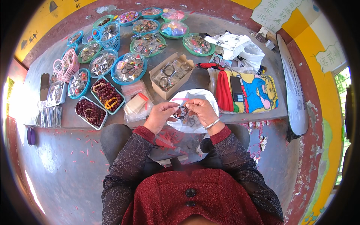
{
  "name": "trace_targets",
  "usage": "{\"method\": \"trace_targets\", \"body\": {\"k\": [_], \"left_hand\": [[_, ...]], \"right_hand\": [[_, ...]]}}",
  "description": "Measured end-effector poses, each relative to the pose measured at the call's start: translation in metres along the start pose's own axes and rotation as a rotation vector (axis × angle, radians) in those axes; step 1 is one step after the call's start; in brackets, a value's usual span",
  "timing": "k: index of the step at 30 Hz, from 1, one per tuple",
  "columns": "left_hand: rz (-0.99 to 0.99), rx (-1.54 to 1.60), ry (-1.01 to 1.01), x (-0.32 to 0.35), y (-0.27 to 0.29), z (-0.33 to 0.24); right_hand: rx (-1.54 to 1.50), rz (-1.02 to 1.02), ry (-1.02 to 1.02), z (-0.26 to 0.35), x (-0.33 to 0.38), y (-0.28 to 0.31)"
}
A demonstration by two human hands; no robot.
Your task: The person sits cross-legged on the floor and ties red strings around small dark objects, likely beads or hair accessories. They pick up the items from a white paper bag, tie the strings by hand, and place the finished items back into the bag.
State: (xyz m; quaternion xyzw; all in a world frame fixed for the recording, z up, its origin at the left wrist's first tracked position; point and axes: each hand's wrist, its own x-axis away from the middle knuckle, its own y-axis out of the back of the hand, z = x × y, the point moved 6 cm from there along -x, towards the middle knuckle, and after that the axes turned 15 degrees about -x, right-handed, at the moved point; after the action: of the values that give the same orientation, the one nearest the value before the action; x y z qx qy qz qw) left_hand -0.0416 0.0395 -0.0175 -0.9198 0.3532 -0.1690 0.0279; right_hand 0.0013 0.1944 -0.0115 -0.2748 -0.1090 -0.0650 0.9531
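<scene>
Pinched dark loop in left hand and right hand over white bag, probably against drops; noted cardboard box at 11 o'clock, presumably for reach.

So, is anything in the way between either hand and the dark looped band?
Nothing visible: the left hand and right hand both pinch the dark looped band, the white bag showing behind it.
</scene>
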Motion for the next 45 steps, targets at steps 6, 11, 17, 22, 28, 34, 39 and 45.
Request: {"method": "trace_targets", "body": {"k": [6,11,17,22,28,34,39,45], "left_hand": [[-0.045,0.101,0.043,-0.001,0.002,0.004],[-0.017,0.284,0.021,-0.003,0.004,0.006],[-0.023,0.213,0.039,-0.002,0.003,0.007],[-0.011,0.196,0.050,-0.005,0.003,0.010],[-0.022,0.206,0.059,-0.002,-0.001,0.003],[-0.037,0.219,0.065,-0.001,0.000,0.003],[-0.090,0.240,0.020,-0.003,0.002,0.003],[-0.068,0.280,0.002,-0.003,0.002,0.005]], "right_hand": [[0.024,0.005,0.000,0.001,0.001,-0.002],[0.038,-0.005,0.016,0.001,0.001,-0.006],[0.053,-0.017,0.012,-0.001,0.000,-0.003],[0.107,-0.056,0.125,0.001,0.001,-0.001],[0.110,-0.061,0.142,0.002,0.002,-0.002],[0.070,-0.067,0.074,-0.003,0.001,-0.002],[0.022,-0.091,0.051,-0.004,0.000,0.001],[-0.011,-0.095,0.018,-0.011,-0.003,0.007]]}}
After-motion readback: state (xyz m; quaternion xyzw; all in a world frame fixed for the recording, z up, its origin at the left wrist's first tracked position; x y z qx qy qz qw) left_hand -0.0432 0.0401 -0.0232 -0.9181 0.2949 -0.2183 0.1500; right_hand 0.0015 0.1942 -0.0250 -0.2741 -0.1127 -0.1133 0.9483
